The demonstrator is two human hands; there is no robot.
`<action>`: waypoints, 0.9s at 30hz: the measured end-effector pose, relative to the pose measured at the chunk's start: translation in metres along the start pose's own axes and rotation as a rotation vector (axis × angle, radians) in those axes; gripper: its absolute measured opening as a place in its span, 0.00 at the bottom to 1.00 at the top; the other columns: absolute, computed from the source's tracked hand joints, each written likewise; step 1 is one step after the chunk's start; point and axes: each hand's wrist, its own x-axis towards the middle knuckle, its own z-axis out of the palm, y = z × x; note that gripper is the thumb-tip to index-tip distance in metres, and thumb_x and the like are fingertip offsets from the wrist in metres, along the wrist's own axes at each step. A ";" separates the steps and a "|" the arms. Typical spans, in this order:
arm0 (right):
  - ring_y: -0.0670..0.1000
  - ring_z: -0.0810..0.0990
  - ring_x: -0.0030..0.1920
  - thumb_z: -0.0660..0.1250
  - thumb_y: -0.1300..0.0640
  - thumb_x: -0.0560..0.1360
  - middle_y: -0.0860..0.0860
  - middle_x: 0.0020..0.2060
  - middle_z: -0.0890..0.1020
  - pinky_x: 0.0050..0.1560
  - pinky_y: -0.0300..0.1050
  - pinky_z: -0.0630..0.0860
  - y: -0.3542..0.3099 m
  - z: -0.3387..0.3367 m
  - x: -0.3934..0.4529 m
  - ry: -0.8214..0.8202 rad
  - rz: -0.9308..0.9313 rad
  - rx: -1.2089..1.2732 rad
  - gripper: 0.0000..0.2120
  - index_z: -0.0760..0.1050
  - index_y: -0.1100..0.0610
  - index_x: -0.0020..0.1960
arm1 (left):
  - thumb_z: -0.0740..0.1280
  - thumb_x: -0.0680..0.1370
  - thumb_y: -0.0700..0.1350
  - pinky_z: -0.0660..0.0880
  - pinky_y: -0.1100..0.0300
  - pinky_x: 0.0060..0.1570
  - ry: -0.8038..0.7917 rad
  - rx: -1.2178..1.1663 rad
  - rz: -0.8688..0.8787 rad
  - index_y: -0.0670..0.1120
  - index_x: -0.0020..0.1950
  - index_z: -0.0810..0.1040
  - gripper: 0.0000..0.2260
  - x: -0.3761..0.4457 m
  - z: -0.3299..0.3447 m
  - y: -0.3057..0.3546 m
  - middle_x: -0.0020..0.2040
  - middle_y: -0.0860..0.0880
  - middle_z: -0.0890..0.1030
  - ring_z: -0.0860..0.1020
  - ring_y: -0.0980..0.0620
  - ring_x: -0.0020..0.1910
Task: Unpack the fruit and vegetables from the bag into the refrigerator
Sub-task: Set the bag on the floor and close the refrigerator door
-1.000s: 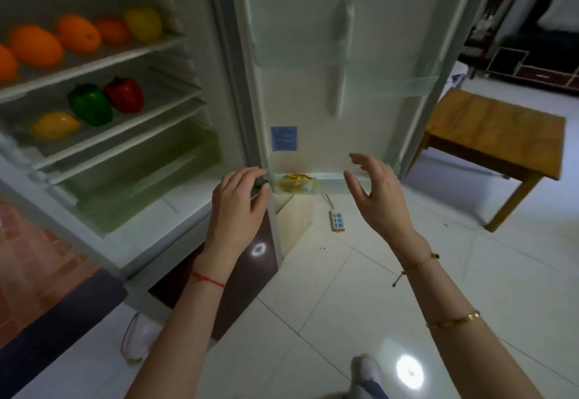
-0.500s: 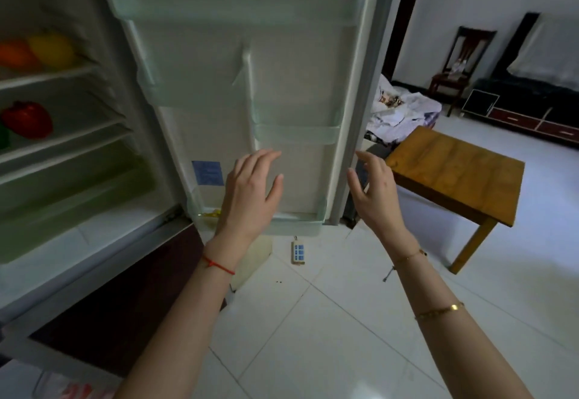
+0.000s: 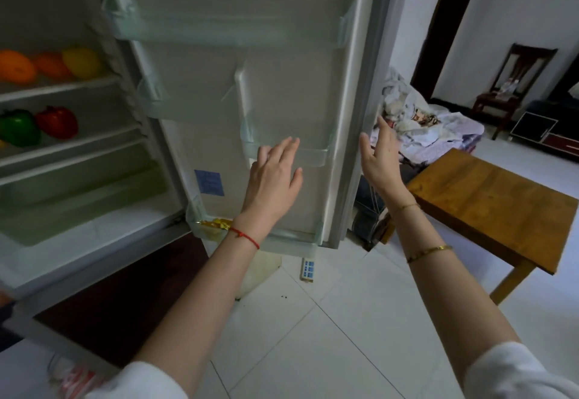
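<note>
The refrigerator stands open, its door (image 3: 282, 91) swung out in front of me. Orange fruits (image 3: 15, 66) and a yellow fruit (image 3: 82, 62) lie on an upper shelf. One shelf down sit a green pepper (image 3: 18, 127) and a red pepper (image 3: 58, 121). My left hand (image 3: 274, 176) is raised with straight fingers in front of the door's inner side, near a small door shelf. My right hand (image 3: 380, 160) is open at the door's outer edge, holding nothing. A plastic bag (image 3: 72, 378) lies on the floor at the lower left.
A yellow packet (image 3: 214, 226) sits in the bottom door shelf. To the right is a wooden table (image 3: 495, 204), with a pile of cloth (image 3: 416, 123) behind it and a chair (image 3: 513, 85) farther back. On the tiled floor below the door lies a power strip (image 3: 308, 269).
My view has risen and turned right over the frames. Both hands have lifted from the bottom door shelf to mid-door height, the right one reaching the door's outer edge.
</note>
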 end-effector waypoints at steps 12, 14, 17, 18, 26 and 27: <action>0.55 0.54 0.78 0.53 0.48 0.84 0.57 0.78 0.55 0.77 0.48 0.51 -0.007 0.014 0.004 -0.089 0.082 0.095 0.30 0.49 0.62 0.79 | 0.61 0.79 0.45 0.70 0.47 0.63 -0.100 0.018 -0.081 0.44 0.72 0.68 0.21 0.002 -0.008 0.004 0.68 0.47 0.72 0.66 0.42 0.63; 0.54 0.54 0.78 0.54 0.47 0.83 0.57 0.79 0.55 0.77 0.48 0.51 -0.009 0.012 -0.001 -0.082 0.078 0.091 0.31 0.49 0.62 0.79 | 0.61 0.78 0.44 0.70 0.46 0.63 -0.103 0.016 -0.091 0.44 0.73 0.68 0.22 -0.004 -0.011 0.005 0.69 0.48 0.71 0.66 0.43 0.63; 0.56 0.53 0.78 0.54 0.45 0.83 0.57 0.78 0.56 0.78 0.51 0.51 -0.014 0.009 -0.017 -0.079 0.059 0.058 0.32 0.49 0.61 0.79 | 0.61 0.79 0.44 0.69 0.47 0.64 -0.137 0.007 -0.097 0.44 0.75 0.64 0.24 -0.018 -0.019 0.004 0.73 0.48 0.68 0.65 0.43 0.65; 0.56 0.53 0.78 0.54 0.45 0.83 0.57 0.78 0.56 0.78 0.51 0.51 -0.016 0.009 -0.023 -0.071 0.051 0.048 0.33 0.49 0.61 0.79 | 0.60 0.79 0.45 0.69 0.48 0.64 -0.156 0.003 -0.098 0.45 0.76 0.62 0.25 -0.024 -0.023 0.003 0.74 0.49 0.65 0.64 0.44 0.66; 0.57 0.55 0.77 0.55 0.44 0.82 0.58 0.76 0.60 0.77 0.56 0.53 -0.045 0.008 -0.096 0.021 -0.040 -0.023 0.32 0.53 0.60 0.78 | 0.61 0.80 0.45 0.67 0.47 0.67 -0.191 -0.044 -0.145 0.49 0.80 0.51 0.31 -0.079 -0.058 -0.006 0.80 0.53 0.53 0.59 0.44 0.71; 0.58 0.56 0.76 0.55 0.43 0.82 0.58 0.75 0.61 0.77 0.56 0.54 -0.049 0.008 -0.107 0.044 -0.057 -0.058 0.32 0.54 0.60 0.78 | 0.61 0.80 0.45 0.67 0.47 0.67 -0.196 -0.045 -0.149 0.50 0.80 0.50 0.32 -0.087 -0.063 -0.009 0.80 0.54 0.51 0.59 0.44 0.72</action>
